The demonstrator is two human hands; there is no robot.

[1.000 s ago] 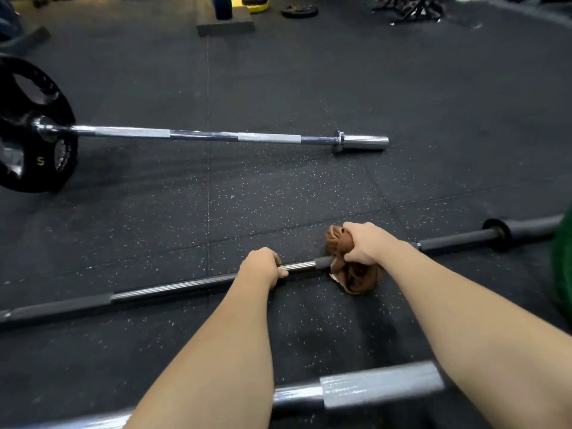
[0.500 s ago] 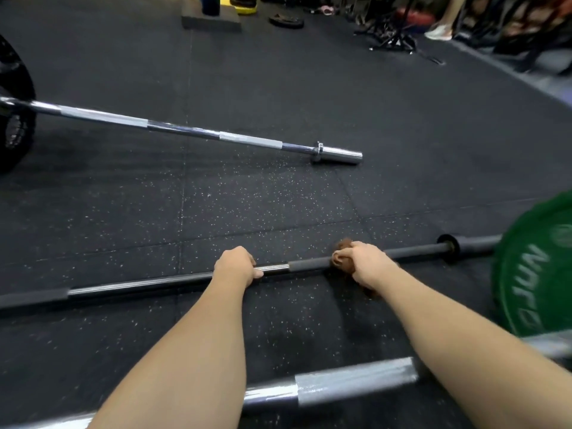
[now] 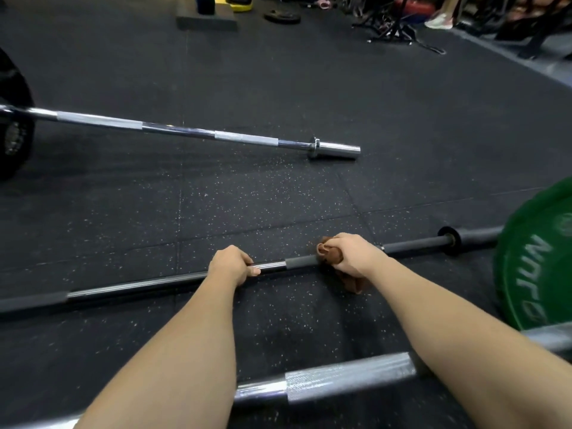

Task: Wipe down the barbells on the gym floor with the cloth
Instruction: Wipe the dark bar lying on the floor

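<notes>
Lying across the speckled gym floor [image 3: 278,196], the dark barbell [image 3: 173,280] (a green plate [image 3: 538,267] near its right end) is gripped by the left hand [image 3: 230,264]; the right hand [image 3: 353,253] clenches the brown cloth [image 3: 329,253] round its shaft.

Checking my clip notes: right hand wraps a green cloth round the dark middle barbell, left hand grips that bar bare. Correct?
The head view shows the cloth is brown, not green. The right hand does wrap it round the dark middle barbell, and the left hand grips that bar bare.
</notes>
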